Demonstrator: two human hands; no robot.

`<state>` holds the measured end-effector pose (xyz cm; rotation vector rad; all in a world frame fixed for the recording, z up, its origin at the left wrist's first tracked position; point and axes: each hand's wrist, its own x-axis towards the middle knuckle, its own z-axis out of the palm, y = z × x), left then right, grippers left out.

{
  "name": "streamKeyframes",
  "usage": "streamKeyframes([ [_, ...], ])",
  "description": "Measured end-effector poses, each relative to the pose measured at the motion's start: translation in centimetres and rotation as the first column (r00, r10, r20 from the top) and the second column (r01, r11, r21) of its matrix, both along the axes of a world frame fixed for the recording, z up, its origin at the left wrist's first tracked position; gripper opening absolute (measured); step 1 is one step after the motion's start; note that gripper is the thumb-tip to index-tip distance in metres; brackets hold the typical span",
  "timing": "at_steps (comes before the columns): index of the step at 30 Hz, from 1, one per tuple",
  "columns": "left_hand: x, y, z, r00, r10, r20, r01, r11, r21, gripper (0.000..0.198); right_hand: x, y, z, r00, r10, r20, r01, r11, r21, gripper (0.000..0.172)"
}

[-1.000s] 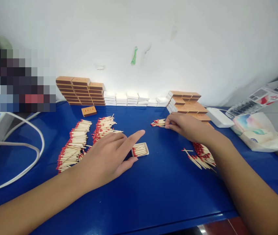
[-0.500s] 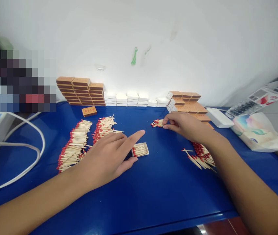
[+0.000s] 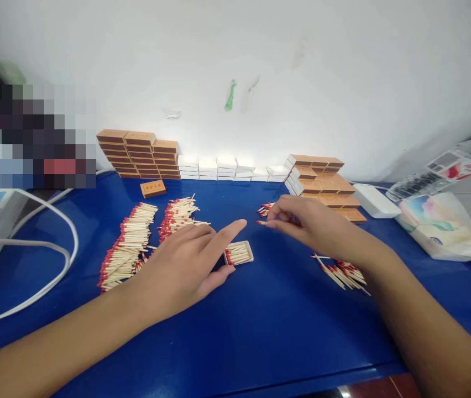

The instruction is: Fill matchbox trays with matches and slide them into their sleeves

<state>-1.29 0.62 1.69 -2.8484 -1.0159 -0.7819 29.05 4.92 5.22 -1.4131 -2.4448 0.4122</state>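
Open white matchbox tray (image 3: 251, 252) at the clock's centre, flat on a blue tabletop (image 3: 227, 342); inside, pale matches (image 3: 239, 254), red heads toward 9 o'clock. At 9 o'clock, left hand (image 3: 177, 260), partly covering the near end of the tray; index finger stretched out above, thumb below, tips apart; contact with the tray impossible to tell. At 2 o'clock, right hand (image 3: 302, 221), thumb and fingertips pinched together on a single match (image 3: 262, 223), red head toward 9 o'clock. Just beyond, at 1 o'clock, a small match pile (image 3: 264, 210), partly hidden by the fingers. Well apart at 3 o'clock, a fanned match heap (image 3: 345, 273). At 9 and 10 o'clock, two long match rows (image 3: 136, 235), partly behind the left hand. Farther toward 10 o'clock, a lone orange matchbox (image 3: 152, 189), then a tall matchbox stack (image 3: 138, 157). At 12 o'clock, low white boxes (image 3: 227, 168) along the wall (image 3: 227, 50). At 2 o'clock, a stepped matchbox stack (image 3: 322, 188). Far at 3 o'clock, a tissue pack (image 3: 440, 229).
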Motion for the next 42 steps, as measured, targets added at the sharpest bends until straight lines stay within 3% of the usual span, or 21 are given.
streamKeyframes([
  [4,0.0,0.1,-0.1,1.000,0.005,0.008,-0.005,1.000,0.000,0.068,-3.2,-2.5,0.0,0.988,0.149,-0.031,-0.149,0.989,-0.002,0.020],
  [9,0.1,0.1,-0.2,1.000,-0.004,-0.001,0.004,0.999,0.033,0.068,-5.2,-3.7,-1.0,0.983,0.180,0.041,-0.182,0.980,0.079,0.013],
  [14,0.1,0.1,-0.1,1.000,-0.002,-0.005,0.003,0.999,0.044,0.068,-5.0,-3.4,-1.4,0.982,0.185,0.030,-0.187,0.974,0.128,0.011],
  [26,0.1,0.1,0.0,1.000,0.004,-0.006,-0.004,0.999,0.033,0.072,-4.5,-3.2,-0.8,0.977,0.211,-0.021,-0.212,0.977,-0.007,0.012],
  [29,0.1,0.0,0.1,1.000,0.007,-0.008,-0.007,0.999,0.032,0.072,-3.7,-2.6,-0.5,0.985,0.171,-0.030,-0.169,0.983,0.066,0.012],
  [34,0.1,0.0,0.1,1.000,0.005,0.003,-0.006,0.997,0.079,0.069,0.3,0.2,-0.6,1.000,-0.003,-0.016,0.007,0.975,0.224,0.016],
  [38,0.1,0.1,0.0,1.000,0.005,0.002,-0.005,0.997,0.077,0.069,2.7,2.2,-1.4,0.997,-0.049,0.056,0.038,0.982,0.186,0.017],
  [42,0.0,0.0,0.1,1.000,0.006,-0.002,-0.006,0.998,0.068,0.070,2.9,2.9,-2.0,0.995,-0.052,0.086,0.042,0.992,0.118,0.017],
])
